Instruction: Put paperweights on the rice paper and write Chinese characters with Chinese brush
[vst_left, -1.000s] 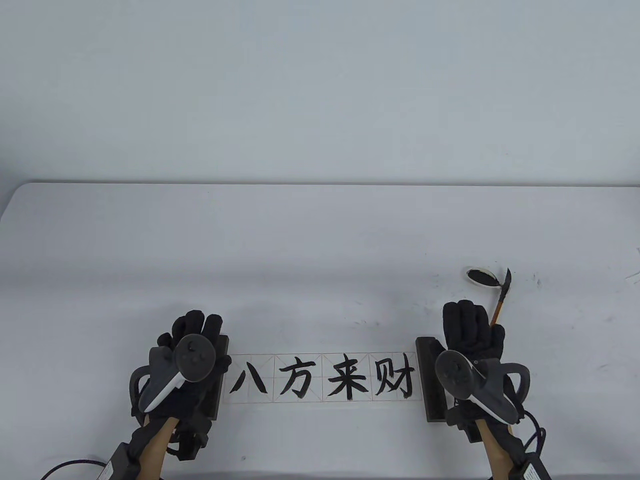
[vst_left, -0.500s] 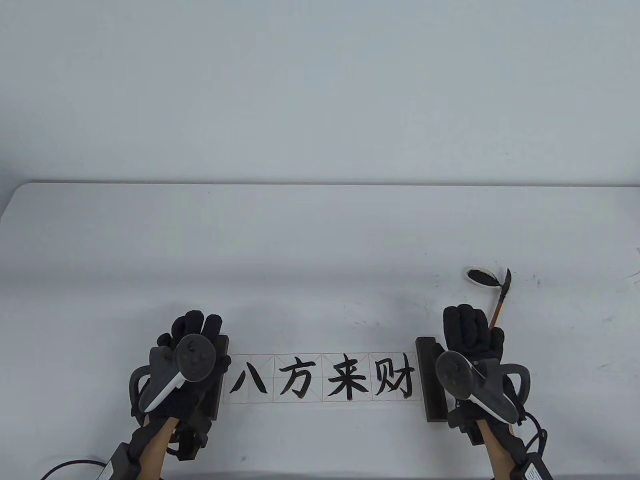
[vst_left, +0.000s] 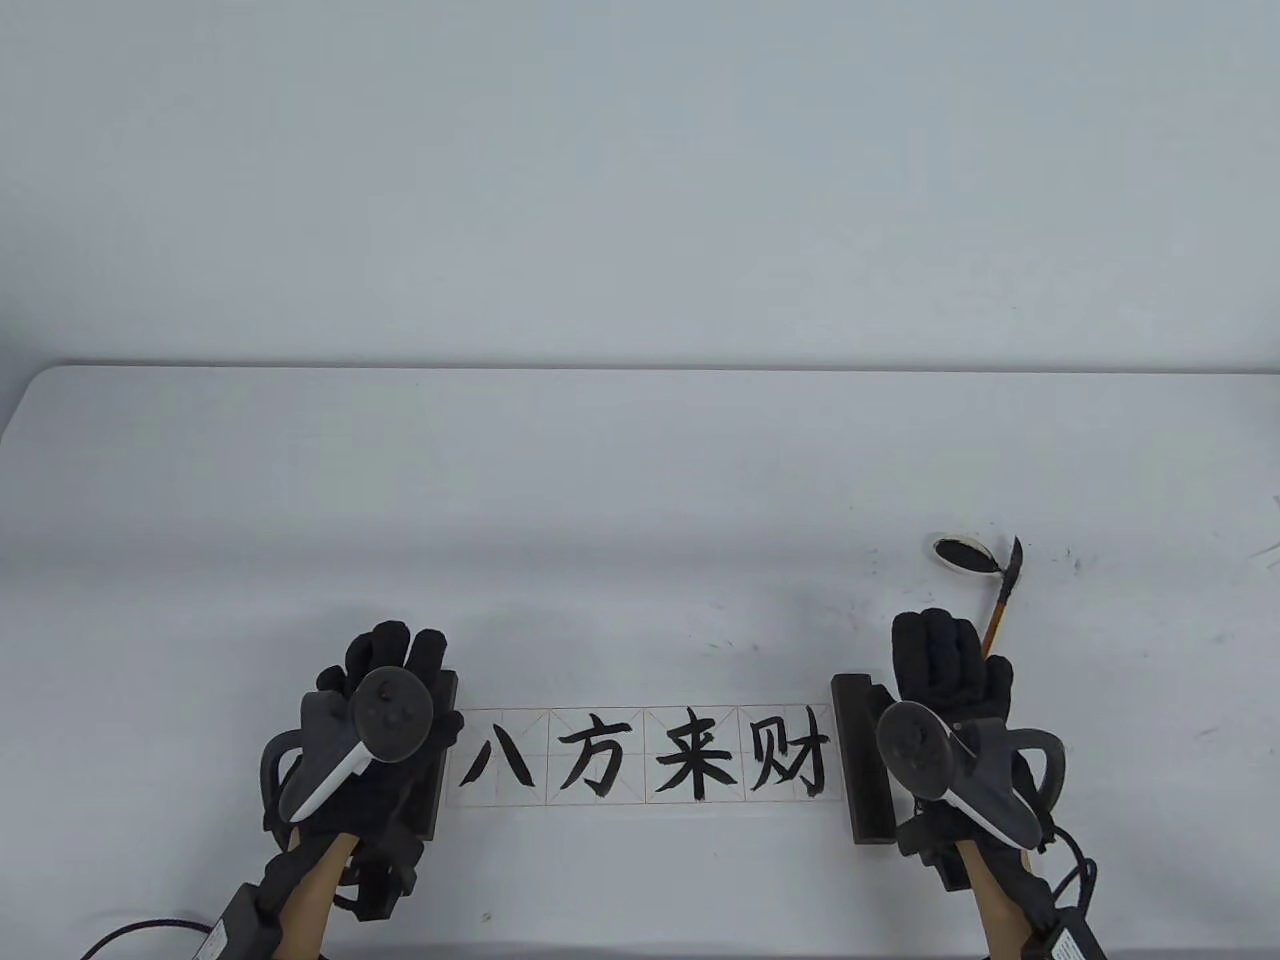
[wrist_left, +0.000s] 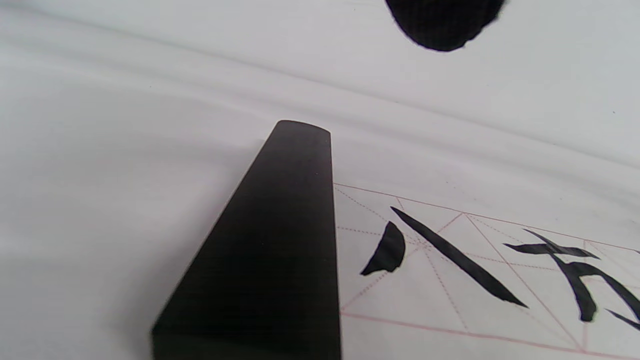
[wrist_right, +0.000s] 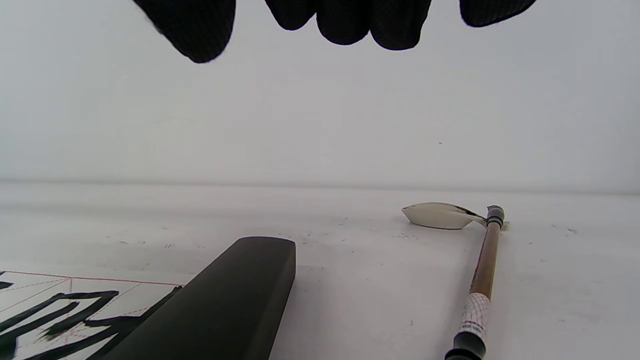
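A rice paper strip (vst_left: 640, 765) with four black characters lies near the table's front edge. A dark paperweight (vst_left: 448, 688) sits on its left end and a second one (vst_left: 862, 770) on its right end. My left hand (vst_left: 385, 655) is over the left paperweight (wrist_left: 280, 260) with relaxed fingers and holds nothing; one fingertip (wrist_left: 442, 22) shows above the paper (wrist_left: 440, 310). My right hand (vst_left: 940, 650) is just right of the right paperweight (wrist_right: 235, 300), and its fingers (wrist_right: 350, 20) hang free. The brush (vst_left: 1000, 605) lies beyond that hand, untouched.
A small white dish of black ink (vst_left: 960, 552) stands at the brush's tip, also seen low in the right wrist view as a dish (wrist_right: 437, 216) beside the brush (wrist_right: 482, 275). Ink specks mark the white table (vst_left: 640, 470) on the right. Cables trail off both wrists at the front edge.
My right hand has drifted slightly to the right and back toward the front edge. The left hand, the paper, both paperweights and the brush have not moved.
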